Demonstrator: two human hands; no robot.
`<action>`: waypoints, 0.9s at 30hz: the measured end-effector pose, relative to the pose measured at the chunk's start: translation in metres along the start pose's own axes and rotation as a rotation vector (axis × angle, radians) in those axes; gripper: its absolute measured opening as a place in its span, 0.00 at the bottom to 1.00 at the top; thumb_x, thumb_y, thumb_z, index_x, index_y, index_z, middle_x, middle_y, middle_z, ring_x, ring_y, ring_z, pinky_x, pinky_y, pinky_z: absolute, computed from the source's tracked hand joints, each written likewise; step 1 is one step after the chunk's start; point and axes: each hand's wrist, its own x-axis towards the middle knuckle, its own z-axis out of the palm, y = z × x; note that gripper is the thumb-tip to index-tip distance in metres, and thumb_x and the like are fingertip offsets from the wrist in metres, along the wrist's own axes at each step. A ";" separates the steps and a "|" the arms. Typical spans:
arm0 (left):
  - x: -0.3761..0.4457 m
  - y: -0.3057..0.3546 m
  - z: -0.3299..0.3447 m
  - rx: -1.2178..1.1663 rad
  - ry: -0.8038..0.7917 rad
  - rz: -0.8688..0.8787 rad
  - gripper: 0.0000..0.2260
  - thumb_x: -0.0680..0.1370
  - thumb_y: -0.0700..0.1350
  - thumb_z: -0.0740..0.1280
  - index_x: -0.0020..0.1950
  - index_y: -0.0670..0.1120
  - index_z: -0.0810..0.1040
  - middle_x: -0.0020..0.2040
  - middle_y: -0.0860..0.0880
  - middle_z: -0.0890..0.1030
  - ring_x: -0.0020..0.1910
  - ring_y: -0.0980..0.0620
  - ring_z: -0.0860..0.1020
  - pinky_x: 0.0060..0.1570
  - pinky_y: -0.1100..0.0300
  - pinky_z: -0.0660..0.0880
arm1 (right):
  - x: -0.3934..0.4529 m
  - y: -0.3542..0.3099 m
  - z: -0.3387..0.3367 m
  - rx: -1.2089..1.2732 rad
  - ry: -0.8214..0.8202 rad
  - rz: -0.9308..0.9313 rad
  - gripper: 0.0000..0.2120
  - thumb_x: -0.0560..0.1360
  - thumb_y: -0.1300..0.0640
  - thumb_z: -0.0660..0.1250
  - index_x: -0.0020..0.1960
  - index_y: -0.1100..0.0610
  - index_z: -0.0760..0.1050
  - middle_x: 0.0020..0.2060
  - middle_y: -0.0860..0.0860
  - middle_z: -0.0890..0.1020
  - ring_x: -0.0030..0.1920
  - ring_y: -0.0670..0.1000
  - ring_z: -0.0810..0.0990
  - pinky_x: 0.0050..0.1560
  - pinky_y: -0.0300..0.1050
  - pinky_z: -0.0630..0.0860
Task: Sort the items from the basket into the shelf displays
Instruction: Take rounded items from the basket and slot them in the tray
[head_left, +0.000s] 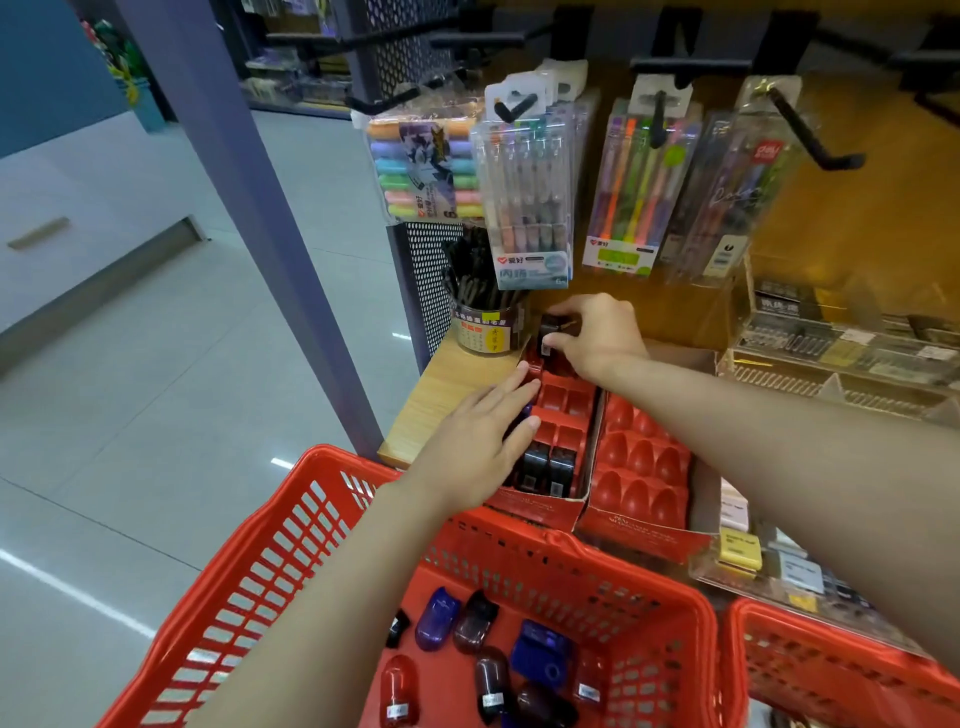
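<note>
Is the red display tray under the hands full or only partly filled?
Partly filled. The red display tray shows two dark items in its near row, with bare red slots behind them.

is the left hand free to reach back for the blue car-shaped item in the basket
Probably yes: the left hand rests flat on the red display tray, holding nothing, and the blue item lies uncovered in the basket.

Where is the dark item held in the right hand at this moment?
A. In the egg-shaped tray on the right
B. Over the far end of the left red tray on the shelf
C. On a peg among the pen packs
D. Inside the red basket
B: the right hand pinches the dark item over the far end of the left red tray, well beyond the basket.
</note>
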 end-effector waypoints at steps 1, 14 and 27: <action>-0.001 0.000 0.001 -0.021 0.007 0.000 0.24 0.85 0.55 0.53 0.80 0.53 0.57 0.81 0.59 0.51 0.79 0.53 0.54 0.77 0.58 0.52 | 0.001 0.000 0.000 0.004 0.001 -0.007 0.18 0.75 0.54 0.73 0.64 0.52 0.79 0.62 0.52 0.80 0.64 0.53 0.76 0.64 0.43 0.70; -0.001 0.000 0.002 -0.055 0.003 -0.022 0.23 0.84 0.56 0.53 0.79 0.56 0.59 0.80 0.61 0.51 0.78 0.54 0.56 0.76 0.57 0.55 | 0.005 0.007 0.006 -0.086 -0.137 -0.106 0.17 0.80 0.55 0.66 0.68 0.54 0.76 0.67 0.54 0.77 0.69 0.54 0.72 0.70 0.45 0.66; -0.024 -0.005 -0.011 -0.101 -0.033 -0.074 0.30 0.80 0.59 0.62 0.80 0.56 0.57 0.80 0.55 0.58 0.79 0.50 0.54 0.77 0.50 0.54 | -0.037 0.018 -0.012 -0.420 -0.385 -0.343 0.25 0.82 0.59 0.53 0.78 0.48 0.60 0.79 0.47 0.56 0.79 0.52 0.52 0.78 0.53 0.49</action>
